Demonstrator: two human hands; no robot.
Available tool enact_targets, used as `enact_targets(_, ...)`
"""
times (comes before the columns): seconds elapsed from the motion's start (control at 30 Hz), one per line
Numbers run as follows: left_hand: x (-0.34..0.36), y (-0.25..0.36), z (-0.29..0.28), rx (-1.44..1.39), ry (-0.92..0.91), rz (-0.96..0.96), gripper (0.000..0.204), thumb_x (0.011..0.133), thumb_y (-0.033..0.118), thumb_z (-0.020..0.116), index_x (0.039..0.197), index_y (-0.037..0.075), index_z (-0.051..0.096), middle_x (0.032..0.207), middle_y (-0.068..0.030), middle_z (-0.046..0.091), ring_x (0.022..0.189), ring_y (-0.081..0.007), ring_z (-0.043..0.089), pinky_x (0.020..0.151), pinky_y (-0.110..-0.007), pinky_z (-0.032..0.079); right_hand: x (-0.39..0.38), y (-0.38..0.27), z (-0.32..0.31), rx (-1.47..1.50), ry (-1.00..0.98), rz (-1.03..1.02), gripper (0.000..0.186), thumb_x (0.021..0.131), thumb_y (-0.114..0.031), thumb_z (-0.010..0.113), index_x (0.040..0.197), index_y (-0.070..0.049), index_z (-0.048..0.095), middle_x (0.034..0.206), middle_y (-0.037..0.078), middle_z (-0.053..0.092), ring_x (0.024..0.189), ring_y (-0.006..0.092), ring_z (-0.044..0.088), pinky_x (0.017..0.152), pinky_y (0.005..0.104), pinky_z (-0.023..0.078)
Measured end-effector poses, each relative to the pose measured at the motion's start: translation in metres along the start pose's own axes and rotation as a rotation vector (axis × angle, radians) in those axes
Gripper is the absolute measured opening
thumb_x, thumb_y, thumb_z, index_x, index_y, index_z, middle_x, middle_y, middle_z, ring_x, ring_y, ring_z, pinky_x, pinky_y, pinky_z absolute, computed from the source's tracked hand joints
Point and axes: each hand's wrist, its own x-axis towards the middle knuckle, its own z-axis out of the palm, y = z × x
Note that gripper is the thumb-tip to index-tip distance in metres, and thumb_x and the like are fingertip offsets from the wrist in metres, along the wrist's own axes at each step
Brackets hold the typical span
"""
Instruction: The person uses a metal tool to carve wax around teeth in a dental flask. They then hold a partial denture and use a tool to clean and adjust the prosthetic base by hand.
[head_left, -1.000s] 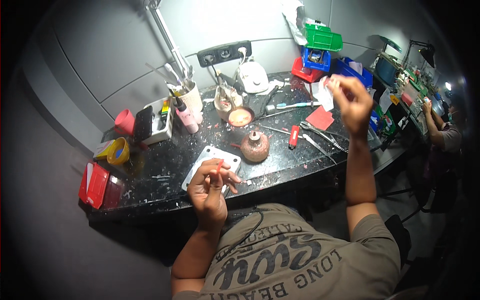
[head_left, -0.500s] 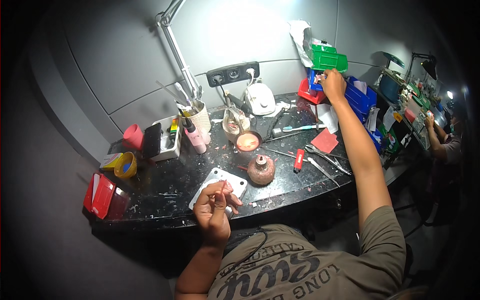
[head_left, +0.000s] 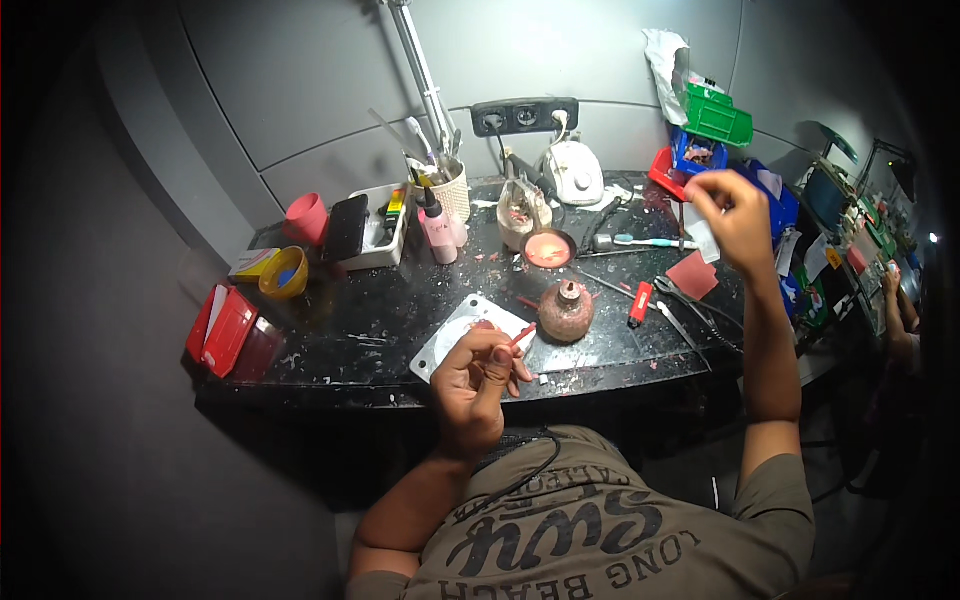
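Note:
My left hand (head_left: 472, 388) is closed near the table's front edge, pinching a thin red stick (head_left: 522, 336) between thumb and fingers. Something pinkish shows partly behind its fingers; I cannot make out what. Beneath the hand lies a white square plate (head_left: 430, 357) with holes at its corners. Raised over the right side of the table, my right hand (head_left: 738, 218) has thumb and fingertips brought together; what they hold, if anything, is too small to name. It is nearest to the red bin (head_left: 664, 174) and the blue bin (head_left: 690, 150) of small pieces.
A round spirit burner (head_left: 566, 318) stands beside the plate, with a small pan of pink material (head_left: 549, 250) behind it. Right of these lie a red lighter (head_left: 640, 304), a pink sheet (head_left: 692, 275), pliers and a toothbrush (head_left: 650, 241). Pink bottle (head_left: 438, 232) and cups stand left.
My right hand has come out of the blue bin and drawn back toward me. The red stick in my left hand now points to the right instead of upward. The view has shifted.

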Motion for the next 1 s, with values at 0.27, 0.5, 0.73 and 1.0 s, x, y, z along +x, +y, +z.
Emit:
enact_targets(0.27, -0.032, 0.025, 0.023, 0.419, -0.237, 0.064, 0.012, 0.101, 0.005, 0.069, 0.094, -0.004, 0.072, 0.089, -0.0116, 0.071, 0.079, -0.0155, 0.066, 0.073, -0.028, 0.052, -0.152, -0.128, 0.021, 0.644, -0.373, -0.161, 0.022, 0.085, -0.009, 0.088, 0.103, -0.001, 0.079, 0.090, 0.011, 0.077, 0.075, 0.0202, 0.074, 0.068, 0.0315, 0.056)
enact_targets(0.5, -0.028, 0.047, 0.006, 0.631, -0.177, 0.108, 0.004, 0.095, 0.001, 0.073, 0.096, -0.003, 0.072, 0.092, -0.0135, 0.073, 0.083, -0.0234, 0.071, 0.078, -0.033, 0.055, -0.156, -0.127, 0.038, 0.733, -0.336, 0.011, 0.012, 0.089, -0.002, 0.082, 0.100, 0.001, 0.079, 0.086, 0.011, 0.077, 0.073, 0.0121, 0.072, 0.066, 0.0255, 0.054)
enact_targets(0.73, 0.006, 0.029, -0.085, 1.092, -0.192, 0.164, 0.047, 0.087, 0.021, 0.085, 0.124, -0.001, 0.067, 0.113, -0.0191, 0.070, 0.103, -0.0348, 0.068, 0.093, -0.042, 0.054, -0.151, -0.131, 0.049, 0.681, -0.252, 0.042, 0.011, 0.089, -0.001, 0.082, 0.099, 0.000, 0.079, 0.086, 0.008, 0.076, 0.070, 0.0087, 0.067, 0.061, 0.0232, 0.049)
enact_targets(1.0, -0.019, 0.039, -0.070, 1.158, -0.241, 0.253, 0.068, 0.070, 0.036, 0.097, 0.122, 0.001, 0.069, 0.095, -0.0131, 0.065, 0.089, -0.0301, 0.063, 0.080, -0.041, 0.052, -0.149, -0.133, 0.078, 0.548, -0.183, -0.019, 0.013, 0.088, 0.000, 0.080, 0.101, -0.001, 0.079, 0.090, 0.008, 0.076, 0.067, 0.0084, 0.066, 0.058, 0.0227, 0.049)
